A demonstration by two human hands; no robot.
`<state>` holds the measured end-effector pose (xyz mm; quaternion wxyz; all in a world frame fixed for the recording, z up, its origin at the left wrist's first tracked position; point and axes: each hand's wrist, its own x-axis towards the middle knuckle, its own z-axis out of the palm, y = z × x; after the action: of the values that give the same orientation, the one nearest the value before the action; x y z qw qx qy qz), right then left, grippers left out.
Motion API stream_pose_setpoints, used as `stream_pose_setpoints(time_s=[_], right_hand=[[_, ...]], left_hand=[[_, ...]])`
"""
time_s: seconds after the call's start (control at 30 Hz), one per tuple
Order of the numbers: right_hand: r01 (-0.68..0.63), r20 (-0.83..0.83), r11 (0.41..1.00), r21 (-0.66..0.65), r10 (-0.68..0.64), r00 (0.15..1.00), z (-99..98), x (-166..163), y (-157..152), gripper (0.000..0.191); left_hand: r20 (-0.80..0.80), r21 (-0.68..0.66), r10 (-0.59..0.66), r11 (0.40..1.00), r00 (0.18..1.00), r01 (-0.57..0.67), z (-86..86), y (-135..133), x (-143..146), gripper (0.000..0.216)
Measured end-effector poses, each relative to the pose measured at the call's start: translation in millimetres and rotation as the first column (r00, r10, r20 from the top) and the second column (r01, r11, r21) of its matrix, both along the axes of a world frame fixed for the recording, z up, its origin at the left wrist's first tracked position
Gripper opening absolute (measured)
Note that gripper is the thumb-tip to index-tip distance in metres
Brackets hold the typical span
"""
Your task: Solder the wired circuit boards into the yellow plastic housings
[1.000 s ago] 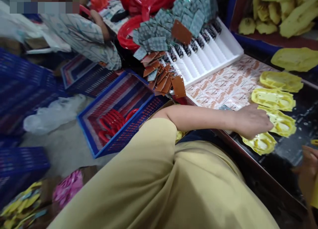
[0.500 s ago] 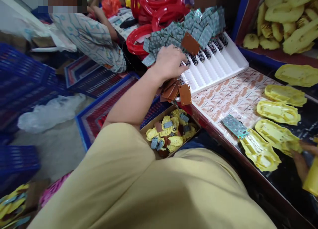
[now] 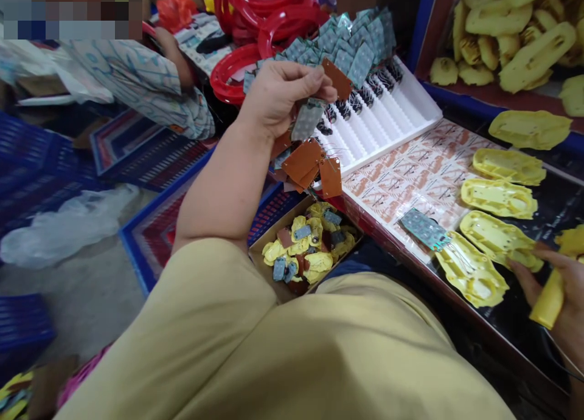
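My left hand (image 3: pixel 285 92) is raised over the near end of a white ridged foam tray (image 3: pixel 387 134), thumb and fingers pinched together. From the pinch hangs a small grey-green circuit board (image 3: pixel 306 121). Brown boards (image 3: pixel 303 163) lie just below it, and more grey-green boards (image 3: pixel 337 43) are heaped behind. At the right edge my right hand (image 3: pixel 568 286) is closed around a yellow-handled tool (image 3: pixel 547 301) with a cord. Its fingertips reach the end of a yellow plastic shell (image 3: pixel 499 237). Beside that, another shell (image 3: pixel 472 271) is wired to a circuit board (image 3: pixel 424 227).
A cardboard box (image 3: pixel 258 253) of yellow parts and boards stands below the table edge. Red rings (image 3: pixel 235 73) are stacked at the back. A blue-rimmed crate (image 3: pixel 422 25) of yellow shells is at upper right. Another person's patterned sleeve (image 3: pixel 132 73) shows at upper left.
My left hand has lifted from the tray and shifted left, now with a circuit board hanging from it. My right hand and the yellow tool have come further into view.
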<state>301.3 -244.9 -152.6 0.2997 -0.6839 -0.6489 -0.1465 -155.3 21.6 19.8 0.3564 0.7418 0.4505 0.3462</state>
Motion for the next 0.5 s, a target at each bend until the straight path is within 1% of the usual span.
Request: stream_pose_setpoints(time_s=[0.07, 0.17, 0.23, 0.27, 0.3, 0.37, 0.43, 0.47, 0.5], right_hand=[[-0.042, 0.055, 0.999, 0.018, 0.041, 0.998, -1.3, -2, 0, 0.046], [-0.096, 0.131, 0.994, 0.052, 0.088, 0.987, 5.4, -11, 0, 0.046], [-0.143, 0.176, 0.987, 0.073, 0.129, 0.976, 12.0, -19, -2, 0.042], [-0.166, 0.183, 0.985, 0.053, 0.154, 0.971, 14.7, -23, -3, 0.041], [-0.174, 0.16, 0.983, 0.066, 0.162, 0.974, 16.7, -25, -5, 0.039], [-0.169, 0.104, 0.985, 0.042, 0.164, 0.981, 19.3, -29, -9, 0.035], [-0.136, 0.08, 0.99, 0.036, 0.133, 0.988, 22.1, -31, -15, 0.034], [-0.122, 0.076, 0.991, 0.054, 0.118, 0.99, 24.5, -32, -19, 0.032], [-0.107, 0.074, 0.991, 0.085, 0.101, 0.992, 27.7, -33, -22, 0.03]], left_hand=[[0.055, -0.038, -0.039, 0.998, 0.998, 0.041, 2.8, 6, 22, 0.066], [0.036, -0.11, -0.15, 0.982, 0.988, 0.153, 6.2, 11, 67, 0.049], [0.025, -0.215, -0.287, 0.934, 0.958, 0.285, 5.0, 7, 102, 0.042], [0.016, -0.262, -0.355, 0.901, 0.935, 0.346, 2.3, 4, 120, 0.037], [-0.009, -0.298, -0.428, 0.864, 0.904, 0.406, -2.1, 0, 137, 0.032], [-0.104, -0.313, -0.578, 0.792, 0.81, 0.525, -15.9, -10, 172, 0.026], [-0.225, -0.301, -0.702, 0.71, 0.676, 0.637, -33.4, -22, 205, 0.027], [-0.275, -0.294, -0.747, 0.664, 0.605, 0.687, -42.2, -29, 220, 0.029], [-0.312, -0.281, -0.773, 0.63, 0.552, 0.724, -50.4, -36, 234, 0.03]])
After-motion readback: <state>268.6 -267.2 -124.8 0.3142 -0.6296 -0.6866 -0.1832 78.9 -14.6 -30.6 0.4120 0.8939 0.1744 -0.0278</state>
